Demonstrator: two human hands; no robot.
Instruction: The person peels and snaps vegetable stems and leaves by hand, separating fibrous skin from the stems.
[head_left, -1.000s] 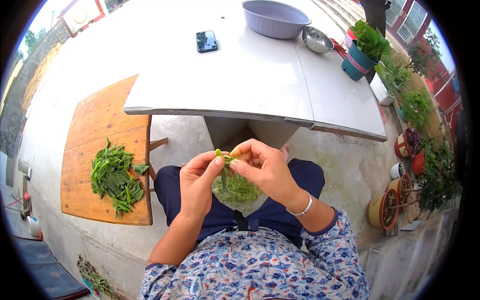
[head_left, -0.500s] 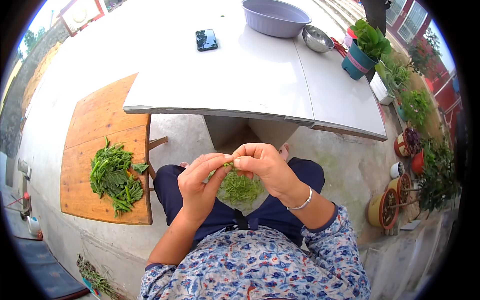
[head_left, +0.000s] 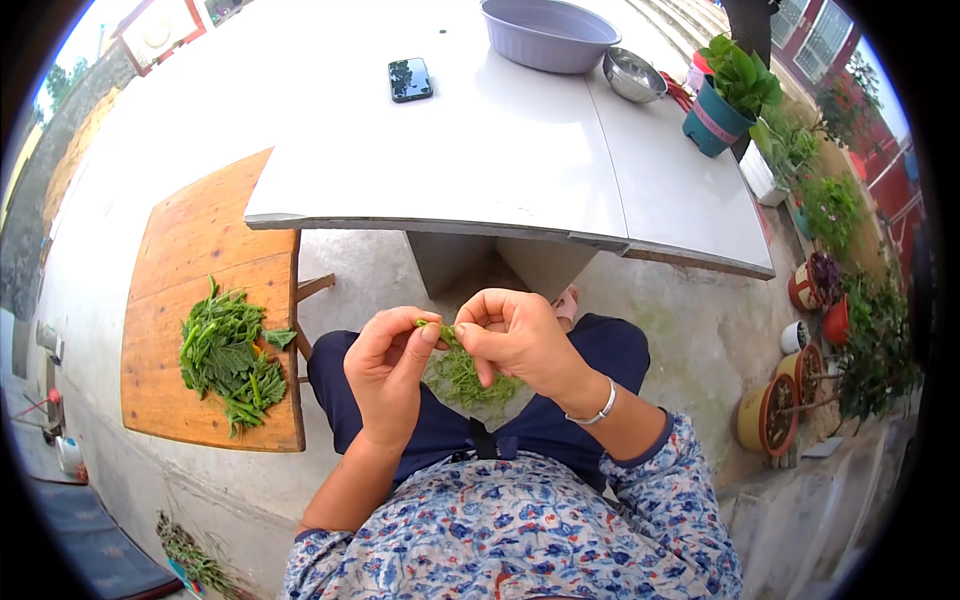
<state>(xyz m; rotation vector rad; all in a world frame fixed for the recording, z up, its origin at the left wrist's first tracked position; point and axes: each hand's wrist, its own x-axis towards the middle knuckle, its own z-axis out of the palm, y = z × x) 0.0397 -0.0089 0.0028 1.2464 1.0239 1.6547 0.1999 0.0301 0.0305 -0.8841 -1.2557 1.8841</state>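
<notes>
In front of my lap, my left hand (head_left: 388,368) pinches one end of a short green stem (head_left: 444,332) between thumb and forefinger. My right hand (head_left: 522,338), with a silver bangle at the wrist, has its thumb and forefinger closed at the stem's other end, other fingers curled. Below the hands, between my knees, lies a heap of thin green strips and scraps (head_left: 468,382), partly hidden by the hands. To the left, a pile of leafy green stems (head_left: 225,350) rests on a wooden table (head_left: 190,225).
A white-topped table (head_left: 470,170) stands ahead, carrying a phone (head_left: 410,79), a purple basin (head_left: 550,40), a metal bowl (head_left: 635,75) and a teal-potted plant (head_left: 718,115). Several flowerpots (head_left: 768,418) line the right side.
My hands have drawn slightly apart, the left shifting a little left. More of the green stem shows between the fingertips.
</notes>
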